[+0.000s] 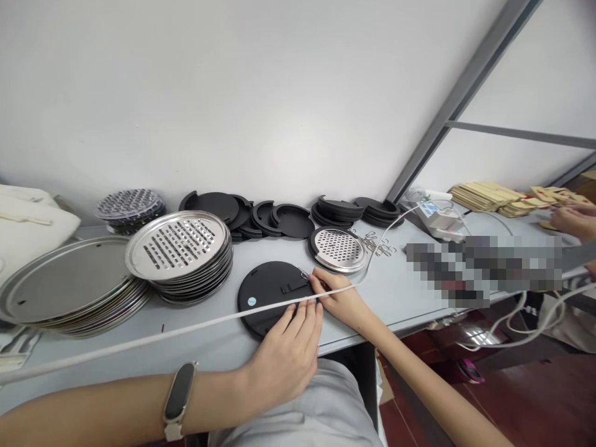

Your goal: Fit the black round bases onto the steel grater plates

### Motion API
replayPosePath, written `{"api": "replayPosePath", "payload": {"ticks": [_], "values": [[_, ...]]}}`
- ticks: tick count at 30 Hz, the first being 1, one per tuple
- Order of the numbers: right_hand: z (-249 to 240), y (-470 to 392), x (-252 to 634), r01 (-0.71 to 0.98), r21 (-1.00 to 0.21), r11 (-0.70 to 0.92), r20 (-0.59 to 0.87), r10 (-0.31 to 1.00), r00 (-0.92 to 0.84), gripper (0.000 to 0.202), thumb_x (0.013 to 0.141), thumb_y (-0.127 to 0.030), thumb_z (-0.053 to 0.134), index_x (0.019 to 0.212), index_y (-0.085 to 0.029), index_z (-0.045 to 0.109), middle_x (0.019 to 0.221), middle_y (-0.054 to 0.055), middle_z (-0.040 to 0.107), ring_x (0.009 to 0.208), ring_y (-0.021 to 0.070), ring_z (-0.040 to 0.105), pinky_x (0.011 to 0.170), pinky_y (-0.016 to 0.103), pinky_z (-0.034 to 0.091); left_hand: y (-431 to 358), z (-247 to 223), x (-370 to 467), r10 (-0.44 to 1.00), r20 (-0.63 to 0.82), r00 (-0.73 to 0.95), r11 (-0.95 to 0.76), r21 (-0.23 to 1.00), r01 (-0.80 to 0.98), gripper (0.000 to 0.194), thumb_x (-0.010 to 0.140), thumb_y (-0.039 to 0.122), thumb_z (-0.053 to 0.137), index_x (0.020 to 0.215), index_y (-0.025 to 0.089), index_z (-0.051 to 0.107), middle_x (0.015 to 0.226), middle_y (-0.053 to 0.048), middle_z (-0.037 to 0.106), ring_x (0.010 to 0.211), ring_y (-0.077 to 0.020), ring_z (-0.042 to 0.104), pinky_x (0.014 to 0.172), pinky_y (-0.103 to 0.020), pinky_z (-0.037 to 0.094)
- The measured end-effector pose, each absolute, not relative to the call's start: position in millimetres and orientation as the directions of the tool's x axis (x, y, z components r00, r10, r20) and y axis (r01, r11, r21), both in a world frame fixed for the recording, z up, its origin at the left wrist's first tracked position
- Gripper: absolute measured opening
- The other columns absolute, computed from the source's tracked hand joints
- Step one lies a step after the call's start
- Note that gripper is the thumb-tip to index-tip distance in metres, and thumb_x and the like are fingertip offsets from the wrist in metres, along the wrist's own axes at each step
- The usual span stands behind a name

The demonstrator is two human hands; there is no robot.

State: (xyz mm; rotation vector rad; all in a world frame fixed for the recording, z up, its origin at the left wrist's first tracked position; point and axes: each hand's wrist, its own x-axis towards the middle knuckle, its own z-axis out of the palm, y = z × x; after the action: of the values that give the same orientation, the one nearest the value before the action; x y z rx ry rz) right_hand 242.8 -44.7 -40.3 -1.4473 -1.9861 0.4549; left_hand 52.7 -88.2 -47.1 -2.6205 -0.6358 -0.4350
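Observation:
A round black plastic disc (274,287) with a small blue sticker lies on the table in front of me, beneath a white cable (200,327). My left hand (288,354) rests on its near right side, fingers stretched out over the surface; the thumb is hidden. At the right rim, my right hand (339,301) pinches a small bent metal wire hook (304,275), whose looped end shows over the disc. Just beyond lies a round perforated metal plate (341,249) in a black holder. Several loose wire hooks (379,244) lie to its right.
Stacks of round slotted metal plates (179,242) and large metal discs (69,279) stand at left. Black round holders (293,220) line the wall. A white power strip (440,220) lies at right. Another person's hand (575,220) is near yellowish flat pieces (484,197) at far right.

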Motion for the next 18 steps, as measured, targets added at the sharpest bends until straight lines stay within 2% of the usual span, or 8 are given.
{"api": "replayPosePath", "payload": {"ticks": [6,12,15,18], "values": [[-40.3,-46.2,243.6,0.724,-0.598,0.343,0.278,0.936,-0.214,0.028,0.096,-0.029,0.038,0.069,-0.021,0.034,0.059,-0.004,0.04,0.053,0.0106,0.037,0.055,0.024,0.027,-81.3,-41.7,53.2,0.414,0.394,0.821,-0.816,-0.239,0.526,0.055,0.095,0.03,0.037,0.139,-0.002,0.038,0.147,-0.021,0.037,0.137,-0.028,0.035,0.113,-0.034,0.022],[-43.0,-46.1,245.4,0.712,-0.597,0.369,0.28,0.928,-0.247,0.028,0.096,-0.028,0.038,0.07,-0.021,0.034,0.058,-0.005,0.039,0.052,0.01,0.036,0.054,0.024,0.026,-74.2,-40.4,52.4,0.53,0.39,0.753,-0.768,-0.156,0.621,0.059,0.088,0.044,0.051,0.138,0.014,0.041,0.147,-0.024,0.034,0.135,-0.0397,0.034,0.109,-0.047,0.028],[-43.2,-45.6,246.0,0.71,-0.593,0.38,0.281,0.924,-0.259,0.027,0.095,-0.028,0.039,0.07,-0.021,0.034,0.058,-0.005,0.038,0.052,0.0101,0.036,0.054,0.023,0.026,-74.0,-41.4,51.1,0.521,0.37,0.77,-0.777,-0.168,0.606,0.057,0.09,0.04,0.048,0.14,0.014,0.038,0.146,-0.026,0.035,0.134,-0.04,0.036,0.107,-0.047,0.03],[-43.0,-45.9,246.4,0.721,-0.578,0.383,0.28,0.923,-0.266,0.024,0.095,-0.027,0.038,0.071,-0.021,0.036,0.059,-0.005,0.04,0.053,0.0104,0.037,0.054,0.023,0.027,-74.2,-43.7,50.5,0.526,0.363,0.769,-0.769,-0.182,0.612,0.057,0.093,0.036,0.043,0.142,0.008,0.035,0.146,-0.028,0.034,0.135,-0.0404,0.033,0.109,-0.051,0.028]]}}
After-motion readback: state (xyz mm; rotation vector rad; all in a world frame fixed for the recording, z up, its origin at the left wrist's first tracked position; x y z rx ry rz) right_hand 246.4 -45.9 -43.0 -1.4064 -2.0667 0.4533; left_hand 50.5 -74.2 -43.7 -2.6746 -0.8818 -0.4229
